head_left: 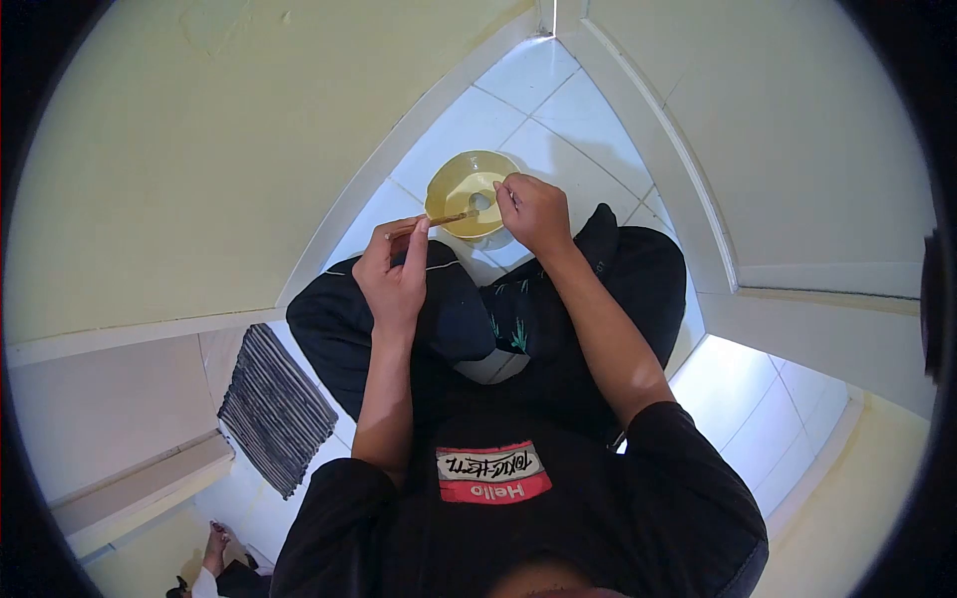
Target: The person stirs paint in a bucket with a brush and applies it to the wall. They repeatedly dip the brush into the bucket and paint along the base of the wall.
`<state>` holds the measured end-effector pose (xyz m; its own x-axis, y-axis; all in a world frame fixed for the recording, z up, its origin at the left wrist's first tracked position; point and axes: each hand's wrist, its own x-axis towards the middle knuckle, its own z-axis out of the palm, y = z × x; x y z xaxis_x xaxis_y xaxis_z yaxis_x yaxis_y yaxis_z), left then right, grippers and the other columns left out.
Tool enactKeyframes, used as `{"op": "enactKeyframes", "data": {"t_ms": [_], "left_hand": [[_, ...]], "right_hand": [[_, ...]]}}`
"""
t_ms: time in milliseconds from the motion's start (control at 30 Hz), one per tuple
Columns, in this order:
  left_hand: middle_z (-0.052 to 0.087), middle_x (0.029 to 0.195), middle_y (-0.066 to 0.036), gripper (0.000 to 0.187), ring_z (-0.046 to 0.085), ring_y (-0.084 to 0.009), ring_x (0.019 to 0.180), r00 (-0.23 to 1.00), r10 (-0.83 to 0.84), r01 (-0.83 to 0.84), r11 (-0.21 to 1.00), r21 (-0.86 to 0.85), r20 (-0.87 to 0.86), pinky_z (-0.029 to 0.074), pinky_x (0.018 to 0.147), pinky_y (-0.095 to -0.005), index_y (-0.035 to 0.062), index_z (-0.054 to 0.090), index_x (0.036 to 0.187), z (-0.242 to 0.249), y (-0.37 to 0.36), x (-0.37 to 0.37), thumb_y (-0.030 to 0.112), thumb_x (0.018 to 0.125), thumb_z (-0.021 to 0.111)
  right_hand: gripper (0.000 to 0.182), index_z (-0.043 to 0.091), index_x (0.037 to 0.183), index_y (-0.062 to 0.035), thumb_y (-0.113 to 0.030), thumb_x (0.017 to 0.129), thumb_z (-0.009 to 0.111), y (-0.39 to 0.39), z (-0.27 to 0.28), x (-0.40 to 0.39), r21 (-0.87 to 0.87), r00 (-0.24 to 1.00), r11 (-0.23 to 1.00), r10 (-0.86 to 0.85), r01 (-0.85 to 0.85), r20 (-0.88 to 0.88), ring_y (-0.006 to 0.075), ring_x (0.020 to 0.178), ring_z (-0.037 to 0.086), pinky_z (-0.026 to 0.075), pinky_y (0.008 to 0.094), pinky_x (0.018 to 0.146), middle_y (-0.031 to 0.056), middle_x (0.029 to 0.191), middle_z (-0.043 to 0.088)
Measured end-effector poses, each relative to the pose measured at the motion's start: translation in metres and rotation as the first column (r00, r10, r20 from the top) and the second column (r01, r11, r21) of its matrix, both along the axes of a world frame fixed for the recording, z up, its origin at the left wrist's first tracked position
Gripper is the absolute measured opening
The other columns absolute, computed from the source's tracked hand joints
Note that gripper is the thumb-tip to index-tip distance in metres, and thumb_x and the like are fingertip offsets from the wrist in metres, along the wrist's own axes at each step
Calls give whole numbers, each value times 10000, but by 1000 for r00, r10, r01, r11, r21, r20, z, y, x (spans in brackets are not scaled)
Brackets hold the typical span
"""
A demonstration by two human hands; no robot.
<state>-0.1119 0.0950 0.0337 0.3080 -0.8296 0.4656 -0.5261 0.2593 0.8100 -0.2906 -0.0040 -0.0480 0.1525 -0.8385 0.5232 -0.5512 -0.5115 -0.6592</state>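
My left hand (392, 274) is closed around a thin brown stick (439, 220), thumb on top. The stick points right, and its darker far end lies over a yellow bowl (439, 191) in this view. The bowl is round, with a small greyish round patch (479, 201) near its middle. My right hand (538, 214) is closed in a pinch at the bowl's right side, overlapping the rim. I cannot tell what its fingers hold.
White floor tiles (586, 159) lie under the bowl, between two pale walls meeting in a corner. My dark-clothed legs (638, 269) are folded on both sides. A striped grey mat (276, 409) lies at the left. At the lower left, part of another person (216, 543) shows.
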Motion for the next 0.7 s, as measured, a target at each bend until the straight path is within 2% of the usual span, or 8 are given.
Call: {"op": "enactKeyframes", "data": {"t_ms": [267, 367, 467, 567, 700], "left_hand": [[724, 926, -130, 102, 686, -133, 851, 1000, -16, 16, 1000, 17, -15, 545, 778, -259, -46, 638, 980, 8, 0, 1, 31, 921, 674], [737, 872, -120, 113, 710, -139, 780, 1000, 8, -8, 1000, -21, 8, 552, 733, -266, -33, 681, 957, 0, -3, 2, 64, 901, 692], [734, 866, -117, 108, 715, -150, 781, 999, 29, -29, 999, 17, 45, 551, 733, -267, -27, 680, 953, -2, -3, 4, 67, 901, 691], [733, 865, -115, 105, 722, -163, 788, 999, 36, -36, 999, 34, 5, 554, 740, -272, -25, 676, 943, -7, -6, 11, 69, 898, 693], [733, 873, -118, 109, 727, -177, 810, 998, -8, 5, 998, 56, 55, 556, 744, -282, -21, 672, 942, -3, -19, 18, 71, 891, 700]], "right_hand": [[201, 585, 724, -53, -185, 870, 627, 1, 0, 0, -13, 1000, 1000, -12, 11, -6, 329, 601, 621, 491, 433, 544, 125, 685, 630], [202, 585, 723, -55, -187, 870, 628, 0, -2, -1, 20, 1000, 1000, -10, 11, -23, 329, 601, 623, 493, 434, 545, 123, 685, 632], [207, 584, 721, -56, -191, 871, 628, 1, 0, 0, 34, 999, 999, -15, 16, -29, 328, 600, 623, 496, 437, 546, 122, 682, 633], [208, 590, 723, -59, -198, 873, 629, -1, -4, 0, 49, 997, 999, -7, 11, -75, 325, 608, 628, 498, 436, 549, 122, 686, 636], [207, 605, 732, -63, -212, 874, 633, 0, -7, 1, 52, 990, 999, -3, 11, -139, 323, 622, 635, 503, 435, 559, 123, 688, 637]]}}
